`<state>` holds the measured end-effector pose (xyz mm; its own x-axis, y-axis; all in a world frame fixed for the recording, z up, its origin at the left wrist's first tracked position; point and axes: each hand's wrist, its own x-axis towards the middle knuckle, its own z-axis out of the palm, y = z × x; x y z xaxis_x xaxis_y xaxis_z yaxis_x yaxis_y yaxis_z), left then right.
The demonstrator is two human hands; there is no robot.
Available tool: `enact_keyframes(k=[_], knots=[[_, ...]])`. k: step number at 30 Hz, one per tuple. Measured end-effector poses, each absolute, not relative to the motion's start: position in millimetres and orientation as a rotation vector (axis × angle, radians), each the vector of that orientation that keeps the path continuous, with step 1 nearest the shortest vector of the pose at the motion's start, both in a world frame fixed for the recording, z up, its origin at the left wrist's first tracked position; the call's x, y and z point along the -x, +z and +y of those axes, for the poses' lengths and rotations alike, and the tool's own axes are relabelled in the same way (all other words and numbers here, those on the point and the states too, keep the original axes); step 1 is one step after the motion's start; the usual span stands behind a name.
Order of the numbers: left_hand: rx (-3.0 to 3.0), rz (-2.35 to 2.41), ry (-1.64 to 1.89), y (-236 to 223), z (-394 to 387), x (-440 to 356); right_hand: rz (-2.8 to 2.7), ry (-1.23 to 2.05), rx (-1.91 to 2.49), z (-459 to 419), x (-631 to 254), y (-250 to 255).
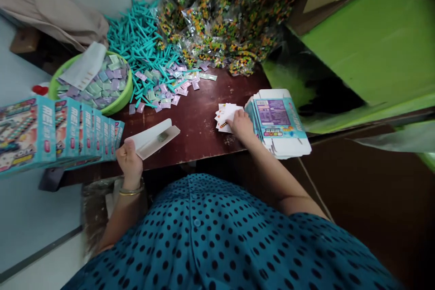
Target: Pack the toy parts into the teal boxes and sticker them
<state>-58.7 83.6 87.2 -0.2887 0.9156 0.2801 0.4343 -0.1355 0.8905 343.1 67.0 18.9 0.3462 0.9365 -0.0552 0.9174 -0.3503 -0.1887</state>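
My left hand [129, 159] is closed around an opened cardboard box [159, 145], tilted so its pale inside faces up. A small greenish packet [163, 136] lies within it. At the right, my right hand [243, 127] rests with its fingertips on a small fanned stack of white printed cards [226, 115]. Whether the fingers pinch a card is hard to see. Just beside that hand lies a pile of flattened teal and purple boxes [273, 115] with white flaps.
Filled teal boxes [68, 129] stand in a row at the left. Behind them is a green basin [127, 95] of small packets. Teal sticks [136, 41], loose sachets [166, 88] and bags of colourful beads [217, 18] are heaped along the back of the brown table [200, 108].
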Motion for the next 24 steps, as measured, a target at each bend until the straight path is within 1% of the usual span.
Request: enact_keyframes(k=[2,5,8,11,15,17,20,24], knots=[[-1.521,1.646,1.394,87,83,51,-1.758,0.203,2.510,59,-337,7],[-1.590,1.600,1.363,92,81,36,-1.794,0.129,2.439,47,-322,-2],[-1.611,1.566,1.367,97,79,27,-1.811,0.170,2.334,38,-323,-1],[-1.607,1.546,1.399,100,78,25,-1.630,0.163,2.187,34,-337,8],[-1.597,1.517,1.368,102,80,22,-1.173,0.156,1.901,40,-352,31],[-1.581,1.500,1.344,102,82,19,-1.034,0.179,1.767,42,-353,47],[-1.573,1.481,1.315,102,84,16,-1.017,0.182,1.622,41,-349,77],[-1.587,1.456,1.293,107,85,9,-1.147,0.206,1.437,41,-330,121]])
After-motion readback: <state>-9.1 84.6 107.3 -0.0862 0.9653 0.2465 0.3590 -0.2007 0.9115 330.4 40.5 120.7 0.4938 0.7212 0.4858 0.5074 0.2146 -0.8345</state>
